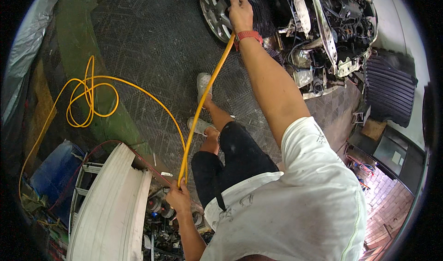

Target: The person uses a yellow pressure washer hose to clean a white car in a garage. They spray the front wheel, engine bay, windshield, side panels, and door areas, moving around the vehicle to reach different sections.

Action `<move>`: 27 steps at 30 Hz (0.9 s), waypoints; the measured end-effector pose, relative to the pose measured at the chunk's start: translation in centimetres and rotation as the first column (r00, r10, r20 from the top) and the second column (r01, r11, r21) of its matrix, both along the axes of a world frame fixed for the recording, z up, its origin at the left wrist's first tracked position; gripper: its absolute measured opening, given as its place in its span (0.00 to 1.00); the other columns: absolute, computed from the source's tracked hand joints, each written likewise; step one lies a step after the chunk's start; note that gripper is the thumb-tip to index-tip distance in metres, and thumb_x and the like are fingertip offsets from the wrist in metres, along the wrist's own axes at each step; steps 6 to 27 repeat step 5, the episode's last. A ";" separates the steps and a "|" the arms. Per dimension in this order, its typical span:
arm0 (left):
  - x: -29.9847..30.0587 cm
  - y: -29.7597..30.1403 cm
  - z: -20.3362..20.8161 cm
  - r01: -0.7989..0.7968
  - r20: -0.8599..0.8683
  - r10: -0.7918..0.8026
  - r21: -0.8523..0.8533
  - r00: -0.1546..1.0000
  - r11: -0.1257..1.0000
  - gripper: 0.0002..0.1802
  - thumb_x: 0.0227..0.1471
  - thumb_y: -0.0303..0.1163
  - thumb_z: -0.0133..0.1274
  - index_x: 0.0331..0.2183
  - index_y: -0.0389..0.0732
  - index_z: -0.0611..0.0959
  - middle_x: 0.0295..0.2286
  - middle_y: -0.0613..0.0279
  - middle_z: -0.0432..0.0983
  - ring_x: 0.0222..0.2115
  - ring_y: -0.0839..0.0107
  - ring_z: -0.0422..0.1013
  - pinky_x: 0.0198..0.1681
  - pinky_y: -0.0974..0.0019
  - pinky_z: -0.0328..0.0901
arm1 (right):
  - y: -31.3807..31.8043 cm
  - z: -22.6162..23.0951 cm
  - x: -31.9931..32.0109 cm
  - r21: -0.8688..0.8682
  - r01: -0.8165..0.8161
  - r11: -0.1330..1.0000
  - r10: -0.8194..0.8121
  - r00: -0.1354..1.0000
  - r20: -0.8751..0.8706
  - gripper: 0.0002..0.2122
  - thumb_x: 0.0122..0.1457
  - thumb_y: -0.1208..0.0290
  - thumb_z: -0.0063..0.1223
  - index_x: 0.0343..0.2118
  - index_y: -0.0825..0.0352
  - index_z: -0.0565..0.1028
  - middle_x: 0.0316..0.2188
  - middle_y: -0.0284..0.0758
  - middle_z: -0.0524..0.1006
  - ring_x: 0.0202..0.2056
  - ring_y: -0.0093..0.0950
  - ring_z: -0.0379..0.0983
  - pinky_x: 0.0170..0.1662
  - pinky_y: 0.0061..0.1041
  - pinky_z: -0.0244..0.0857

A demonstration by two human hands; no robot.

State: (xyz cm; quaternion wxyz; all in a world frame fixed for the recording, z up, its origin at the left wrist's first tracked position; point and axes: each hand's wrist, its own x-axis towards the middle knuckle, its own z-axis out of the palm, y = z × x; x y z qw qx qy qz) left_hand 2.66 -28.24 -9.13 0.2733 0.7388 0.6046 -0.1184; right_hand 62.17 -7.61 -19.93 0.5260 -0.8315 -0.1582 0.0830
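Note:
A long yellow hose (204, 96) runs taut between my two hands. My right hand (241, 14), stretched far forward with a red band at its wrist, is closed round it, and a short piece of hose pokes out beyond the fingers. Nearer my body, on the left, my left hand (178, 197) grips the hose where it doubles back. From there the slack curves left across the floor into a loose tangle of loops (92, 99). Close to my right hand is a car wheel (215, 12) with a silver rim and black tyre.
A partly stripped car front (339, 27) stands ahead to the right, its engine parts exposed. A white panel (108, 205), a ladder (79, 194) and a blue barrel (57, 173) are at lower left. Loose metal parts (161, 235) lie beside my left arm. Dark textured tiles (143, 25) cover the floor.

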 end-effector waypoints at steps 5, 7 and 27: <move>-1.5 -3.2 -0.7 -0.088 0.030 0.088 0.010 0.996 0.996 0.22 0.64 0.49 0.57 0.30 0.38 0.82 0.18 0.45 0.77 0.18 0.45 0.76 0.22 0.49 0.68 | -2.4 -1.2 1.4 -0.011 0.161 0.987 -0.161 0.987 -0.021 0.20 0.68 0.60 0.49 0.56 0.67 0.77 0.45 0.52 0.83 0.48 0.48 0.80 0.54 0.41 0.71; -1.5 -3.2 -0.7 -0.088 0.030 0.088 0.010 0.996 0.996 0.22 0.64 0.49 0.57 0.30 0.38 0.82 0.18 0.45 0.77 0.18 0.45 0.76 0.22 0.49 0.68 | -2.4 -1.2 1.4 -0.011 0.161 0.987 -0.161 0.987 -0.021 0.20 0.68 0.60 0.49 0.56 0.67 0.77 0.45 0.52 0.83 0.48 0.48 0.80 0.54 0.41 0.71; -1.5 -3.2 -0.7 -0.088 0.030 0.088 0.010 0.996 0.996 0.22 0.64 0.49 0.57 0.30 0.38 0.82 0.18 0.45 0.77 0.18 0.45 0.76 0.22 0.49 0.68 | -2.4 -1.2 1.4 -0.011 0.161 0.987 -0.161 0.987 -0.021 0.20 0.68 0.60 0.49 0.56 0.67 0.77 0.45 0.52 0.83 0.48 0.48 0.80 0.54 0.41 0.71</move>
